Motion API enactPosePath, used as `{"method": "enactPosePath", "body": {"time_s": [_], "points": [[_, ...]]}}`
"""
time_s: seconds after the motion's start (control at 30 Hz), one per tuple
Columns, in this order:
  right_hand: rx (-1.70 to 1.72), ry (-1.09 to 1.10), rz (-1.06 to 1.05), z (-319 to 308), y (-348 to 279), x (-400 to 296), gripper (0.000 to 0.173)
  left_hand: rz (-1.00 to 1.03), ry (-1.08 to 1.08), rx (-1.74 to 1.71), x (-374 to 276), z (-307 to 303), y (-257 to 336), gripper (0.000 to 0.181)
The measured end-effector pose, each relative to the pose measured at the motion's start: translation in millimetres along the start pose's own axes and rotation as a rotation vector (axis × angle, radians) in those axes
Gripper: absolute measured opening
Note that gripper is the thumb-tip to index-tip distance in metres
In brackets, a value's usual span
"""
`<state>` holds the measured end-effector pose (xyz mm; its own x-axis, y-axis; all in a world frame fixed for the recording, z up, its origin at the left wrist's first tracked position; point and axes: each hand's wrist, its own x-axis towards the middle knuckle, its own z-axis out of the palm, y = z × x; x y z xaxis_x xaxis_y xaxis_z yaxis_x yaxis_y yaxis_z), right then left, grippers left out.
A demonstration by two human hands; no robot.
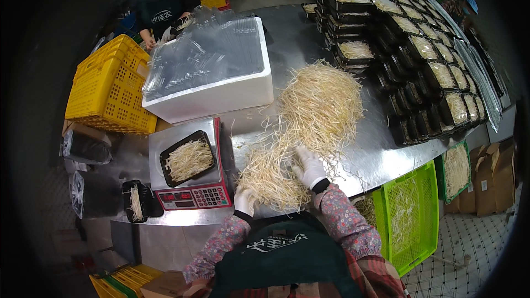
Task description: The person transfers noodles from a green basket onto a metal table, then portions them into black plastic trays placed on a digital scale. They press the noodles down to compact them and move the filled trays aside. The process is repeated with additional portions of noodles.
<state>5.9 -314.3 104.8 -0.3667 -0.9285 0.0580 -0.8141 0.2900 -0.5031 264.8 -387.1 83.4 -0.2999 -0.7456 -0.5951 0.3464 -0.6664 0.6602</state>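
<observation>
Both my hands wear white gloves and touch a loose heap of bean sprouts (273, 174) at the near edge of the metal table. My left hand (245, 199) rests at the heap's left side, its fingertips partly hidden by sprouts. My right hand (309, 169) lies on the heap's right side, fingers spread. Beyond them a larger pile of bean sprouts (323, 105) joins the near heap. To the left, a black plastic tray of sprouts (189, 160) sits tilted on a digital scale (192, 196). Left of the scale's display is another black tray (136, 200) with a few sprouts.
A white foam box (211, 103) holds clear plastic lids, beside a yellow crate (109, 87). Stacked packed trays (422, 45) fill the table's right side. A green crate (432, 215) stands below the right edge. A co-worker (165, 8) stands across the table, hands near the foam box.
</observation>
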Motion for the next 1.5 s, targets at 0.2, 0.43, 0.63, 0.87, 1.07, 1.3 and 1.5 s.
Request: {"method": "enactPosePath", "body": {"time_s": [0.2,0.43,0.63,0.87,1.07,1.3,1.5], "points": [[0.429,0.190,0.088,-18,11,0,0.034,-0.035,0.002,-0.041,1,-2,-3,0.036],[0.528,0.287,0.353,-30,85,-15,0.029,-0.066,-0.014,0.010,0,-2,4,0.033],[0.215,0.155,0.069,-2,7,-38,0.053,-0.067,0.074,0.088,-1,17,9,0.029],[0.312,-0.124,0.158,36,-64,-20,0.064,-0.092,-0.070,0.010,4,54,-23,0.032],[0.339,-0.269,-0.178,-42,-73,13,0.063,0.371,-0.415,0.526,-32,62,-24,0.038],[-0.109,-0.335,-0.110,-65,-31,22,0.078,-0.380,-0.406,0.709,-42,15,3,0.058],[-0.259,-0.364,-0.135,-55,-49,-28,0.115,0.463,-0.555,1.739,-66,15,47,0.076]]}}
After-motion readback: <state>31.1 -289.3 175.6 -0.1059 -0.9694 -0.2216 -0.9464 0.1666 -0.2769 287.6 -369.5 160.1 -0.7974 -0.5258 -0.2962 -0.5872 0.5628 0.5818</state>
